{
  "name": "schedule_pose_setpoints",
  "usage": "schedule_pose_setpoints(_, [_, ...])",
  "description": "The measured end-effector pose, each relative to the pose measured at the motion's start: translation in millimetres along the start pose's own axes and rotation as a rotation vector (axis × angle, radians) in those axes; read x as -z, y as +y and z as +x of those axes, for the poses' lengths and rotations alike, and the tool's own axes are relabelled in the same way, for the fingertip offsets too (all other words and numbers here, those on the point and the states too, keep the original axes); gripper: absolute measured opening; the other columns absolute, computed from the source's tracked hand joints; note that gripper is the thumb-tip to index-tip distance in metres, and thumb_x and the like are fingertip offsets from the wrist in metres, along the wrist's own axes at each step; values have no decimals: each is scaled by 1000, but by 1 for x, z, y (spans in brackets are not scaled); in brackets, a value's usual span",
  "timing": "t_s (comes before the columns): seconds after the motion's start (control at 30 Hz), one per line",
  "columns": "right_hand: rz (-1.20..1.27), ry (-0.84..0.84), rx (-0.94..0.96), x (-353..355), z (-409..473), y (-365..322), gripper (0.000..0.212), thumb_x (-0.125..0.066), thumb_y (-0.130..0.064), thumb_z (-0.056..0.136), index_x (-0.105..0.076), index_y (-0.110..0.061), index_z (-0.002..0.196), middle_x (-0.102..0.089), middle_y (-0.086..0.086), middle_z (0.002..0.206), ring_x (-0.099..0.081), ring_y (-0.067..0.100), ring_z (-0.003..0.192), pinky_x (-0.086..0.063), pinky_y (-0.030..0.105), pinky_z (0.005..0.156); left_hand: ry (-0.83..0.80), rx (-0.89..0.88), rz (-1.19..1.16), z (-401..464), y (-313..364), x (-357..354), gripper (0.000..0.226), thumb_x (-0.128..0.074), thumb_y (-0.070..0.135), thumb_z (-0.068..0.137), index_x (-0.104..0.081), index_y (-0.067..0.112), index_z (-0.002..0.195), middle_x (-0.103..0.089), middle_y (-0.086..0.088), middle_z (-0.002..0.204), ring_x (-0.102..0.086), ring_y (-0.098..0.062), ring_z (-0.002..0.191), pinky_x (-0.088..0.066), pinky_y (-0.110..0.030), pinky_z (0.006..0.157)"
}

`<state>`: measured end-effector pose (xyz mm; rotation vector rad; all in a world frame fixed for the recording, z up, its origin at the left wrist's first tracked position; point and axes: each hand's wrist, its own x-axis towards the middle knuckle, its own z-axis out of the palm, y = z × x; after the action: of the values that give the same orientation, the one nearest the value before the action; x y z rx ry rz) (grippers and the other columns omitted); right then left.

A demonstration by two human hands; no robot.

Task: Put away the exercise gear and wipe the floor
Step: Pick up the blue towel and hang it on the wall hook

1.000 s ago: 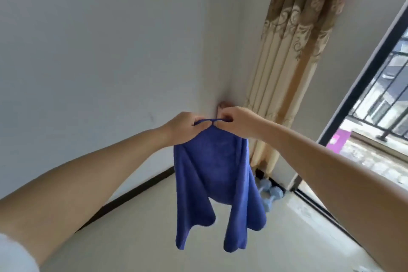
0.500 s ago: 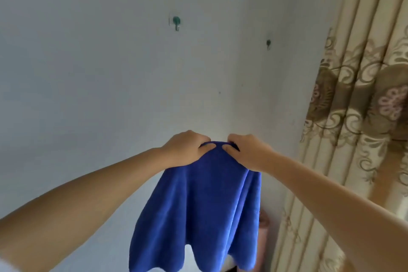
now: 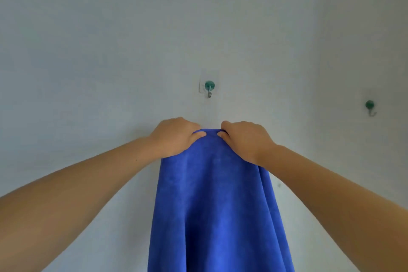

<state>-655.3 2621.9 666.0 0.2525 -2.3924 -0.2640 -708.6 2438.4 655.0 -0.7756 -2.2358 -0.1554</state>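
Both hands are up in front of a pale wall (image 3: 110, 51) and both hold the top of a blue cloth (image 3: 212, 205). The left hand (image 3: 174, 137) has its fingers curled down over the top edge of the cloth, and its thumb presses on the front of the cloth near the middle. The right hand (image 3: 244, 139) does the same on the other side, with its fingers bent over the top and its thumb pinching the cloth from the front. The two thumbs are close together but do not touch; a small bump of blue cloth shows between them. The fingertips of both hands are hidden behind the cloth, so how they lie back there cannot be told. The cloth hangs straight down from the hands in soft folds, and its bottom part is cut off by the lower edge of the view. Just above the hands, a small green hook (image 3: 209, 87) sticks on the wall, with a thin metal bit hanging under it. The cloth is below this hook and does not touch it. A second green hook (image 3: 369, 106) sits far to the right on the wall. It is small and a bit blurry. Both arms are bare and run off the bottom corners of the view.
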Motion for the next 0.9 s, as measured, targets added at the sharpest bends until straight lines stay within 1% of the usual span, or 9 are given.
schedule_pose_setpoints(0.13, [3,128,39,-5,63,18,29,-27,-35,102,-46,-15,99,-54,1,84,-46,23,72,-33,32,61,81,79,120,49,-24,7,41,-31,44,100,-43,21,69,-41,9,63,-49,-18,70,-34,-29,62])
schedule_pose_setpoints(0.2, [-8,232,41,2,92,25,29,-27,-36,102,-48,-15,101,-53,1,85,-46,24,73,-32,32,61,172,100,180,76,-34,19,40,-30,45,100,-47,18,76,-42,8,64,-49,-19,72,-34,-29,63])
schedule_pose_setpoints(0.33, [11,366,-9,23,137,40,30,-31,-37,102,-50,-17,92,-46,-2,73,-46,24,72,-27,31,53,325,118,259,119,-49,42,41,-31,46,100,-46,18,75,-47,4,68,-48,-21,72,-33,-30,62])
schedule_pose_setpoints(0.43, [-52,368,-49,17,153,45,31,-32,-37,101,-49,-17,85,-49,1,76,-46,23,71,-26,30,53,287,123,332,135,-48,34,38,-31,43,101,-55,18,85,-59,-3,87,-52,-24,78,-34,-31,64])
schedule_pose_setpoints(0.5, [-64,402,-71,2,151,45,33,-29,-37,102,-51,-16,92,-54,4,81,-45,24,70,-30,31,58,288,105,337,134,-43,18,38,-29,39,102,-60,17,98,-63,-5,97,-58,-26,86,-35,-32,66])
schedule_pose_setpoints(0.57, [-89,430,-70,-13,141,46,33,-26,-37,102,-51,-15,100,-57,5,82,-45,24,69,-30,31,58,312,50,374,124,-41,-2,33,-29,33,103,-58,17,105,-65,-5,99,-61,-27,88,-35,-31,65])
schedule_pose_setpoints(0.7, [-138,334,-48,-37,117,34,29,-27,-30,103,-50,-12,104,-46,-1,71,-45,22,66,-29,30,54,305,56,290,99,-35,-31,31,-28,30,104,-54,14,100,-64,-5,90,-50,-19,69,-31,-30,58])
schedule_pose_setpoints(0.83, [-18,281,-128,-44,111,15,23,-33,-20,101,-52,-8,105,-59,6,90,-47,20,71,-32,32,59,302,150,211,101,-21,-40,29,-31,22,103,-55,13,91,-64,-7,90,-44,-15,66,-23,-28,49])
schedule_pose_setpoints(0.9, [-14,262,-140,-41,109,9,23,-34,-18,100,-52,-7,110,-61,9,99,-54,25,78,-34,33,62,274,203,133,97,-18,-38,30,-30,21,103,-57,12,94,-65,-7,94,-46,-16,69,-29,-29,53])
